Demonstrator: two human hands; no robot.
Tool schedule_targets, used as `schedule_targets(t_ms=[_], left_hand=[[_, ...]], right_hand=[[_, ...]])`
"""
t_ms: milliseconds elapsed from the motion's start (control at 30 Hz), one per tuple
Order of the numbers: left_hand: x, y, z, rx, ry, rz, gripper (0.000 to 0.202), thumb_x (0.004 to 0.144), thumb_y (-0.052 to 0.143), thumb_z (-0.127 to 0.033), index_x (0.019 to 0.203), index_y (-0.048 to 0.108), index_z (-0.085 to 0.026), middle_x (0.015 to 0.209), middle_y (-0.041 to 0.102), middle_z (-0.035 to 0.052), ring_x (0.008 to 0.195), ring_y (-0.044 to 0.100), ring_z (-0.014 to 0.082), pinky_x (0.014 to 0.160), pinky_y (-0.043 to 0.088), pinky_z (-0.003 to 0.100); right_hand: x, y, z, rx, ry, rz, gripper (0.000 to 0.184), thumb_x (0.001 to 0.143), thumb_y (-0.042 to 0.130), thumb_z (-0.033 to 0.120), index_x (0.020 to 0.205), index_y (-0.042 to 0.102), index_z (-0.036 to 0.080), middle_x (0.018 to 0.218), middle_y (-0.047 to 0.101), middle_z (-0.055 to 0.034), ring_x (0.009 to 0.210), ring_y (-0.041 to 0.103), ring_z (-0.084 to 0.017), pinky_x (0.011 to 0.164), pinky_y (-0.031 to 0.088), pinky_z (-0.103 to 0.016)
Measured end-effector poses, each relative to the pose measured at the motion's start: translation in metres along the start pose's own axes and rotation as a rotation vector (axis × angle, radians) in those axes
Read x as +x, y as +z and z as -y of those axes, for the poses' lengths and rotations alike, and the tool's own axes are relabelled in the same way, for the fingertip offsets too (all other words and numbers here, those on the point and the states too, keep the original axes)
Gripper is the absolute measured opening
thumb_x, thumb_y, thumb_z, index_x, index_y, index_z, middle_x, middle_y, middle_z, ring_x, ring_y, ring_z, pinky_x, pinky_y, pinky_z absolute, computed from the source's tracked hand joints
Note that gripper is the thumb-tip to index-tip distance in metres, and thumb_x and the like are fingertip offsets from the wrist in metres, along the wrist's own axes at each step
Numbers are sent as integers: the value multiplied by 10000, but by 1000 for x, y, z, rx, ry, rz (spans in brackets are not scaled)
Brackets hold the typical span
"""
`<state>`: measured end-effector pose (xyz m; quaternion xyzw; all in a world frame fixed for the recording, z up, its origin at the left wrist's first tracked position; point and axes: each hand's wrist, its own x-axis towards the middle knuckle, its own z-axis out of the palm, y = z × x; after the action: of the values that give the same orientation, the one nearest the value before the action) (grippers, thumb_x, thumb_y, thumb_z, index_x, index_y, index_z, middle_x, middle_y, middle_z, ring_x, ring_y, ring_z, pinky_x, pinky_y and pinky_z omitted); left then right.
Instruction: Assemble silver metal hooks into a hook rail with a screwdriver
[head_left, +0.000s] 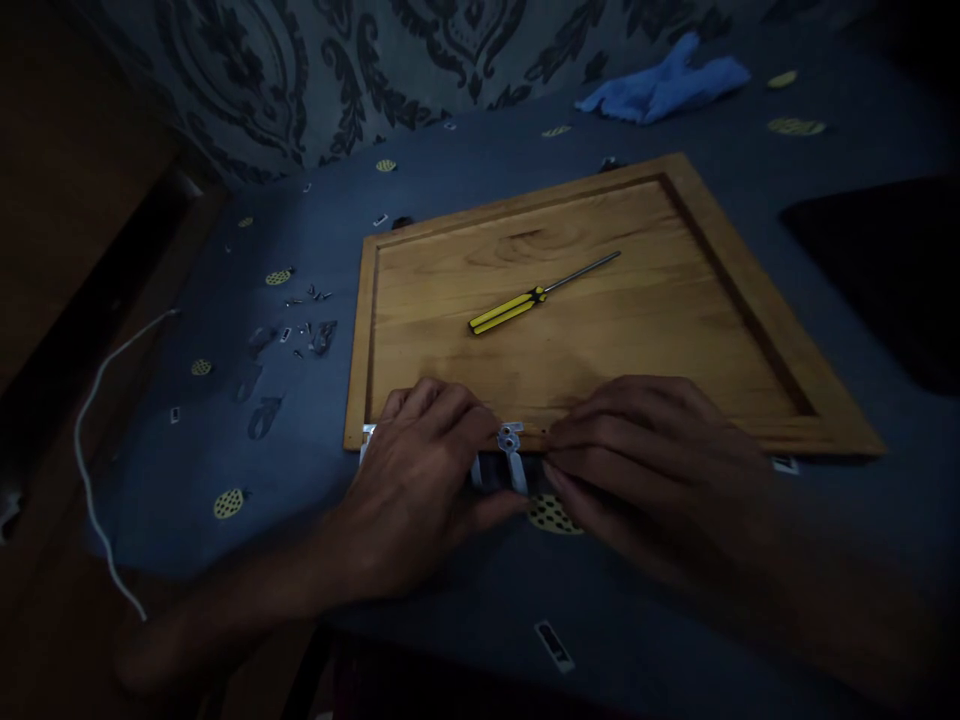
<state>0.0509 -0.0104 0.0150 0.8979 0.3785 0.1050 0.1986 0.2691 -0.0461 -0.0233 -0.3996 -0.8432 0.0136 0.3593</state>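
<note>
A wooden panel (442, 280) with a raised frame lies flat on the cloth. At its near edge sits a metal fitting (509, 440) with round screw holes and a strip hanging over the edge; most of it is hidden. My left hand (420, 480) is closed over this fitting, fingers on top and thumb below the edge. Just to the right, my right hand (645, 460) has its fingers pressed together at the panel's edge; whatever they pinch is hidden. A yellow and black screwdriver (510, 310) rests on the panel, its shaft pointing to the upper right.
Left of the panel are several small screws (315, 293) and small clear plastic pieces (264, 416). A blue cloth (667, 82) lies at the back, and a dark flat object (885, 270) at the right. A white cable (84, 450) runs down the left side.
</note>
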Motion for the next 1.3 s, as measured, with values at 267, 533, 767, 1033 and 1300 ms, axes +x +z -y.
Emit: schedule_targets(t_ms=[267,533,767,1033,1300], left_hand=[[0,0,1,9,14,-3,348,866,816,-386,1093,680,-160,1097,670,44,1037,565,269,892,438,447],[2,-4,1,10,42,32,332,891,792,-374,1115,686,-152,1088,673,39,1045,563,261,878,426,432],[2,-5,0,11,48,33,341,896,782,-398,1106,691,-145,1077,682,47,1030,566,268,872,429,437],[2,-4,1,-4,39,37,340,899,779,-400,1106,687,-147,1089,682,48,1048,569,268,890,438,444],[2,-4,2,-23,53,27,339,901,778,-389,1118,680,-148,1088,681,45,1045,577,259,881,438,430]], right_hand=[[-3,4,1,-14,49,-99,156,965,610,126,876,593,253,861,749,36,859,666,-181,842,481,-418],[-2,1,1,-22,19,-49,121,968,612,124,988,633,241,983,777,-2,934,662,-210,849,492,-411],[-5,6,-1,-7,-66,-17,178,968,615,123,1138,642,168,1051,777,-41,1014,658,-211,909,503,-399],[-7,9,-3,-39,-70,23,188,985,605,162,1166,652,173,1105,773,-32,1072,651,-211,938,479,-395],[-13,11,-4,-60,-70,80,215,1000,565,187,1198,648,197,1160,754,-35,1079,651,-223,965,449,-446]])
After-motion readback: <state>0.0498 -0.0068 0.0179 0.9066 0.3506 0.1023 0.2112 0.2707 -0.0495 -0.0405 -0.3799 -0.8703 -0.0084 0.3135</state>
